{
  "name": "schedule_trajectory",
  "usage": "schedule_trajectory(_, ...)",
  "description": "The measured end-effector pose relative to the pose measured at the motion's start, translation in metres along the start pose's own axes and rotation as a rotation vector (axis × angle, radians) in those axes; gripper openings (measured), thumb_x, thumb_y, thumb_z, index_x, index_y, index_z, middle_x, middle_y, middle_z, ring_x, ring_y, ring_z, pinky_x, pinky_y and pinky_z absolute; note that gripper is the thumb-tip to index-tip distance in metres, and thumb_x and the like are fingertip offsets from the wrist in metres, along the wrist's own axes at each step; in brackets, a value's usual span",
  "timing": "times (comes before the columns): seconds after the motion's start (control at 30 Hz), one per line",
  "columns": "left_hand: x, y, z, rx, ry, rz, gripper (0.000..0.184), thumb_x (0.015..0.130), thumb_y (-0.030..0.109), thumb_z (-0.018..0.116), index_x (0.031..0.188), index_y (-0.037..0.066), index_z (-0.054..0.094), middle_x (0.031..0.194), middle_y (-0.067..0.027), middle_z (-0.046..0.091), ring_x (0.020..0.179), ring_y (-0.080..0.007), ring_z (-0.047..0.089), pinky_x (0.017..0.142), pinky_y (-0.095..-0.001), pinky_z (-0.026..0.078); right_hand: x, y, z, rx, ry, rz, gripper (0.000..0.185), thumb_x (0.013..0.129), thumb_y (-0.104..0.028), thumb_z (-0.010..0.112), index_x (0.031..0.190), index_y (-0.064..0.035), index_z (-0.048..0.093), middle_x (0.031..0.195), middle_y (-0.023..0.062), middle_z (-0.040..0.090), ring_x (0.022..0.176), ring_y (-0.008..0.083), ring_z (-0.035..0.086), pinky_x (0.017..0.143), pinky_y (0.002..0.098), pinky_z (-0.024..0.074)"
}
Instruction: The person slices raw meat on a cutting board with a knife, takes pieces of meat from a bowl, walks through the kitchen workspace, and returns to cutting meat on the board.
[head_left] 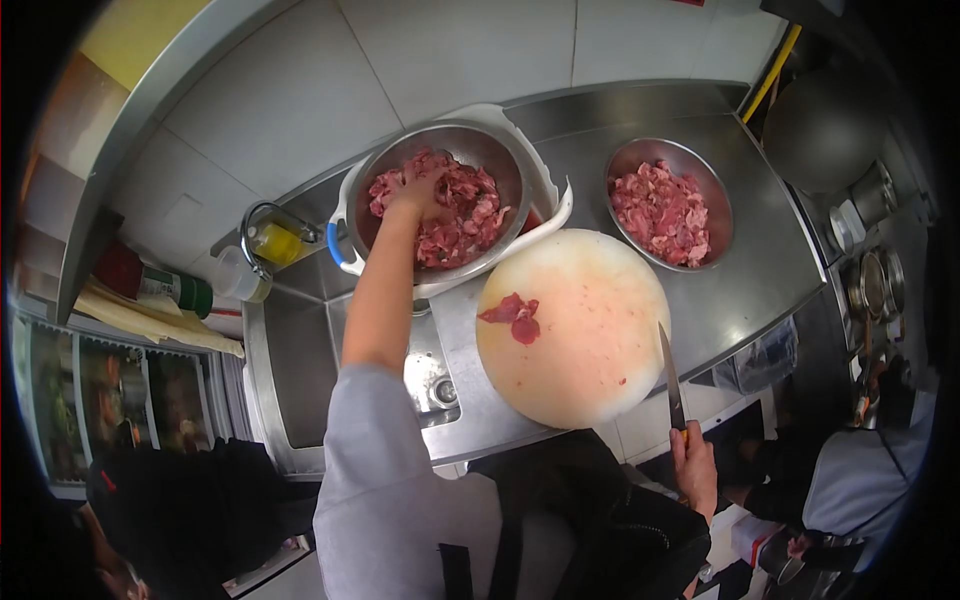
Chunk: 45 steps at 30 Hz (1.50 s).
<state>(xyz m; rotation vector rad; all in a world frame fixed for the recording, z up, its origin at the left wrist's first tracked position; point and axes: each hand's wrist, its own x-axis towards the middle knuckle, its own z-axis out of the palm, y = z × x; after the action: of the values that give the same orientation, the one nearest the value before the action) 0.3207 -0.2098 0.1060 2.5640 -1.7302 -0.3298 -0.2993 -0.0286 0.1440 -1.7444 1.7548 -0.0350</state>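
Note:
My left hand point(420, 192) reaches down into a large steel bowl point(512, 165) and touches the raw meat point(465, 220) inside. Its fingertips are sunk among the pieces, so whether they grip one is hidden. At the counter's front edge, my right hand point(694, 468) is closed around the handle of a long kitchen knife point(671, 375). The blade points away from me, its tip by the right rim of a round white cutting board point(590, 375). Dark red meat pieces point(522, 318) lie on the board's left part, with small scraps elsewhere.
A second steel bowl point(722, 205) of cut meat stands right of the board. The large bowl rests in a white basin point(555, 208) over the sink point(300, 370). A yellow-filled container point(278, 243) sits near the tap. Another person point(865, 470) is at the right.

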Motion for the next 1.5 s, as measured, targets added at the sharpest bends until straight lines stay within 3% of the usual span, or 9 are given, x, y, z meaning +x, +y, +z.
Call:
schedule_trajectory(0.17,0.018,0.002,0.017,0.059,0.011,-0.298,0.102,0.072,0.04,0.096,0.161,0.035,0.048,0.175,-0.0148,0.032,0.153,-0.0511,0.04,0.117,-0.0615,0.048,-0.001,-0.005,0.006,-0.008,-0.021,-0.007,0.034,0.112,-0.038,0.059,0.12,-0.0054,0.057,0.094,0.031,0.066,0.093,0.0544,0.062,0.081,0.0584,0.0493)
schedule_trajectory(0.27,0.029,-0.021,0.022,0.001,0.307,-0.207,0.097,0.068,0.039,0.099,0.154,0.04,0.056,0.162,-0.0156,0.053,0.145,-0.0454,0.054,0.111,-0.0587,0.054,0.0,-0.006,0.007,0.016,-0.011,0.005,0.035,0.112,-0.039,0.059,0.122,-0.0059,0.057,0.095,0.0308,0.067,0.093,0.0546,0.062,0.081,0.0582,0.05)
schedule_trajectory(0.33,0.017,-0.027,-0.002,-0.227,0.306,-0.237,0.068,0.075,0.028,0.095,0.138,0.02,0.069,0.124,-0.0187,0.075,0.115,-0.0342,0.075,0.094,-0.0482,0.062,-0.005,-0.008,0.006,0.058,-0.046,0.06,0.035,0.112,-0.039,0.059,0.122,-0.0059,0.057,0.094,0.0306,0.067,0.093,0.0542,0.063,0.08,0.0583,0.0503)
schedule_trajectory(0.47,0.043,-0.074,-0.014,-1.1,0.252,-0.159,0.019,0.089,0.004,0.078,0.107,0.003,0.073,0.09,-0.0047,0.074,0.072,-0.0126,0.067,0.057,-0.0288,0.05,-0.003,0.014,0.014,0.002,0.015,0.019,0.034,0.112,-0.038,0.059,0.12,-0.0054,0.058,0.091,0.0299,0.068,0.091,0.0542,0.064,0.078,0.0586,0.0505)
schedule_trajectory(0.7,-0.002,0.005,-0.074,-1.315,0.082,0.078,0.066,0.094,0.002,0.072,0.157,0.006,0.051,0.118,-0.013,0.07,0.087,-0.0211,0.072,0.065,-0.0341,0.061,0.008,0.01,0.019,-0.045,0.058,-0.101,0.029,0.11,-0.037,0.062,0.118,-0.0094,0.057,0.09,0.0291,0.072,0.091,0.0551,0.068,0.077,0.062,0.0522)
schedule_trajectory(0.83,0.027,-0.039,-0.029,-0.959,-0.092,0.001,0.09,0.091,0.012,0.08,0.168,0.01,0.035,0.147,-0.023,0.059,0.108,-0.0344,0.074,0.086,-0.046,0.067,0.004,0.01,0.022,-0.053,0.032,-0.091,0.029,0.11,-0.037,0.062,0.118,-0.0098,0.057,0.092,0.0293,0.072,0.093,0.0547,0.068,0.078,0.0622,0.0519)
schedule_trajectory(0.93,0.043,-0.071,0.021,-0.3,0.166,0.137,0.106,0.083,0.026,0.09,0.171,0.025,0.032,0.156,-0.0228,0.055,0.132,-0.0427,0.064,0.106,-0.0621,0.056,-0.004,0.007,0.018,-0.032,0.037,-0.075,0.029,0.11,-0.036,0.061,0.116,-0.0078,0.057,0.089,0.029,0.072,0.09,0.0544,0.069,0.076,0.0615,0.0521)
schedule_trajectory(1.0,0.013,-0.049,0.054,0.021,0.06,-0.257,0.118,0.074,0.038,0.095,0.171,0.031,0.028,0.163,-0.0216,0.05,0.143,-0.0502,0.055,0.119,-0.0685,0.041,-0.009,0.004,0.017,-0.022,0.039,-0.063,0.029,0.11,-0.035,0.061,0.114,-0.0068,0.057,0.087,0.0288,0.072,0.089,0.0542,0.069,0.074,0.0611,0.0521)
schedule_trajectory(1.5,0.042,-0.101,0.027,-0.494,0.341,-0.236,0.062,0.082,0.034,0.088,0.135,0.009,0.07,0.12,-0.0246,0.078,0.12,-0.0418,0.072,0.105,-0.0499,0.057,0.004,0.001,0.023,-0.054,0.046,-0.082,0.027,0.11,-0.034,0.062,0.116,-0.0084,0.058,0.089,0.0292,0.072,0.089,0.0548,0.068,0.076,0.0625,0.0516)
